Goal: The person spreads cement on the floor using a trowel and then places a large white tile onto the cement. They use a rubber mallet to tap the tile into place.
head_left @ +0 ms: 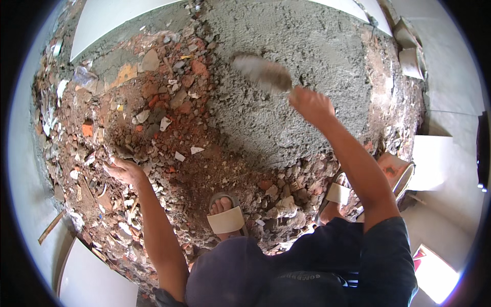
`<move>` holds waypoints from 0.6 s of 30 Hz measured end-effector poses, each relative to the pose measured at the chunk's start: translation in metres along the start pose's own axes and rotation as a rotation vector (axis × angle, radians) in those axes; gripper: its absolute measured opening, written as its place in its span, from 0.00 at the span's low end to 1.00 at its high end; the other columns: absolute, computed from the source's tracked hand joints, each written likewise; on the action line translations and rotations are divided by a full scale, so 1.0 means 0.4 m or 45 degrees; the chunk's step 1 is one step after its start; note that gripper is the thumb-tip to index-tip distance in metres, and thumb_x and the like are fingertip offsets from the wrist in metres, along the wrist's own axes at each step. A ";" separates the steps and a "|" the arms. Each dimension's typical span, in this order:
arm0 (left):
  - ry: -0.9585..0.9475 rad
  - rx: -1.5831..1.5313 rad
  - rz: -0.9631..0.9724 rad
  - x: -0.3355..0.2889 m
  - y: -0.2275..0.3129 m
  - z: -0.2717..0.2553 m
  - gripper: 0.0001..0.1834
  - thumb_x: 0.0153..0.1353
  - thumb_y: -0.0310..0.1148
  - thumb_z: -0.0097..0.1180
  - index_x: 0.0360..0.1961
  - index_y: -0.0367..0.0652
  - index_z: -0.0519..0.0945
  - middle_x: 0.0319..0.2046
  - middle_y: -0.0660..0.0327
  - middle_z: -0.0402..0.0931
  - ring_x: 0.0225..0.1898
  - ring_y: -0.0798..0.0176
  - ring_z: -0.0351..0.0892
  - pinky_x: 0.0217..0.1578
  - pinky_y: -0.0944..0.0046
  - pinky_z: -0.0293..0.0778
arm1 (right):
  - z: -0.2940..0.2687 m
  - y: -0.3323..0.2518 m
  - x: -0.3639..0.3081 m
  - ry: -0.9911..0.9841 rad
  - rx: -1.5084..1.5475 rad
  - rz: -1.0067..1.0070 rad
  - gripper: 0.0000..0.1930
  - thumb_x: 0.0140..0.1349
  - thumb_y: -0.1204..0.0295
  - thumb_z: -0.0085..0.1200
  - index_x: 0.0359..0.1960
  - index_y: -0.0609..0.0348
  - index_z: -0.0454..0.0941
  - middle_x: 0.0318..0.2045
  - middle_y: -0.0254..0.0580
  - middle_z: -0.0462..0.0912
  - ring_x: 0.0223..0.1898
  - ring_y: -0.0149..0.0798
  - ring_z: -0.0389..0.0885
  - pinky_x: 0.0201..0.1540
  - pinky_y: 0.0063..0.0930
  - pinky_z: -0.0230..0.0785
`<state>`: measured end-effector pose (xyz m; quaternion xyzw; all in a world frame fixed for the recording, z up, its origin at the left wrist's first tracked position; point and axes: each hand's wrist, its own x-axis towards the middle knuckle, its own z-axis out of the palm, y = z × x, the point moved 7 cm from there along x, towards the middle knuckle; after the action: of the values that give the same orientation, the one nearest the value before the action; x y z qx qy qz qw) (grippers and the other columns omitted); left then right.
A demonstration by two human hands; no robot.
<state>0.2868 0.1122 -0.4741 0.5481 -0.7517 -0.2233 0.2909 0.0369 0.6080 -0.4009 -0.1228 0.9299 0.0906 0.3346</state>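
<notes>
My right hand is closed round the handle of a trowel, whose blade is smeared by motion. The blade is over a bed of wet grey mortar; whether it touches the surface I cannot tell. Rough and pitted, the mortar spreads from in front of my feet to the far side. Off to the left, my left hand is held over broken rubble, fingers apart and nothing in them.
My sandalled feet stand on the rubble at the mortar's near edge. A curved clay piece lies beyond my right foot. White tiles cover the far left, and more pale pieces lean at right. A stick rests at the left wall.
</notes>
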 end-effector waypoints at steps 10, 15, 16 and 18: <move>-0.134 -0.129 0.017 -0.025 0.024 0.075 0.34 0.68 0.54 0.35 0.65 0.38 0.59 0.62 0.41 0.58 0.60 0.44 0.64 0.60 0.43 0.61 | -0.025 0.133 0.099 0.306 0.339 0.247 0.17 0.68 0.65 0.37 0.48 0.62 0.72 0.40 0.55 0.80 0.41 0.48 0.82 0.42 0.39 0.77; -0.121 0.080 0.246 -0.042 0.061 0.078 0.33 0.68 0.53 0.36 0.65 0.40 0.56 0.63 0.48 0.56 0.61 0.45 0.62 0.56 0.42 0.66 | 0.055 0.342 0.092 -0.049 0.138 0.209 0.24 0.68 0.54 0.35 0.48 0.61 0.74 0.44 0.51 0.80 0.48 0.52 0.78 0.51 0.47 0.70; -0.135 0.015 0.247 -0.035 0.061 0.077 0.32 0.68 0.52 0.37 0.64 0.40 0.58 0.62 0.48 0.59 0.59 0.46 0.64 0.54 0.45 0.68 | 0.050 0.376 0.066 0.085 0.113 0.082 0.24 0.67 0.54 0.36 0.48 0.61 0.74 0.44 0.52 0.80 0.46 0.52 0.79 0.49 0.46 0.71; -0.107 0.047 0.467 -0.025 0.088 0.080 0.29 0.68 0.50 0.39 0.62 0.40 0.62 0.58 0.50 0.65 0.56 0.50 0.69 0.51 0.52 0.72 | 0.101 0.462 -0.064 0.114 0.061 0.021 0.24 0.66 0.53 0.38 0.46 0.62 0.75 0.43 0.54 0.80 0.42 0.51 0.81 0.45 0.46 0.74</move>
<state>0.2429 0.1326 -0.4765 0.3975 -0.8545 -0.1755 0.2848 0.0267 0.7986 -0.3991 -0.1110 0.9469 0.0653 0.2947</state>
